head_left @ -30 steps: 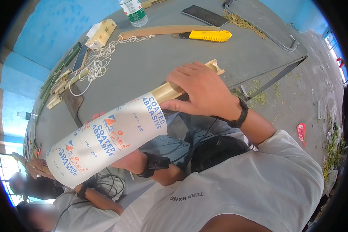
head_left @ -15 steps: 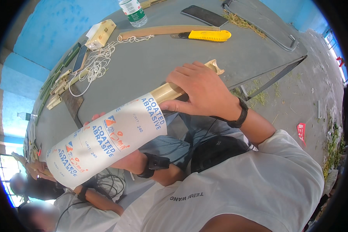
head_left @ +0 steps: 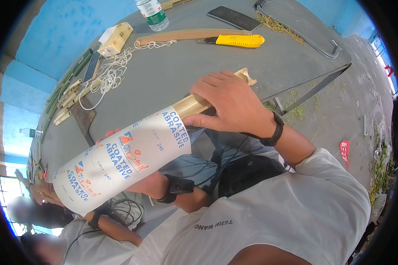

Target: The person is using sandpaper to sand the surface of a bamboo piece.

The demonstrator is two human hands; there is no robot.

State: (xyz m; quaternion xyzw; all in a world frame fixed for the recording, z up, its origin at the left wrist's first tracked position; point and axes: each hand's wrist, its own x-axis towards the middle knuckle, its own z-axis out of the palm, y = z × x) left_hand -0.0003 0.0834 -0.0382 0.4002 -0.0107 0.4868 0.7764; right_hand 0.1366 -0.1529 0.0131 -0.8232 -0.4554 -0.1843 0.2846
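Sheet print: I see blue and red lettering repeated across the white abrasive sheet point(head_left: 119, 157), which curves over the bamboo piece point(head_left: 191, 104) above the near side of the table point(head_left: 172, 66).
Right hand: my right hand point(head_left: 227, 101) closes around the bare bamboo, thumb at the sheet's edge.
Left hand: my left hand point(head_left: 149, 184) grips the sheet from beneath; its palm is hidden from me.
Bottle label: green and white, on the clear bottle point(head_left: 160, 24).
Shirt: dark lettering on the white shirt point(head_left: 269, 212).
Floor: red tag point(head_left: 344, 152), white characters.
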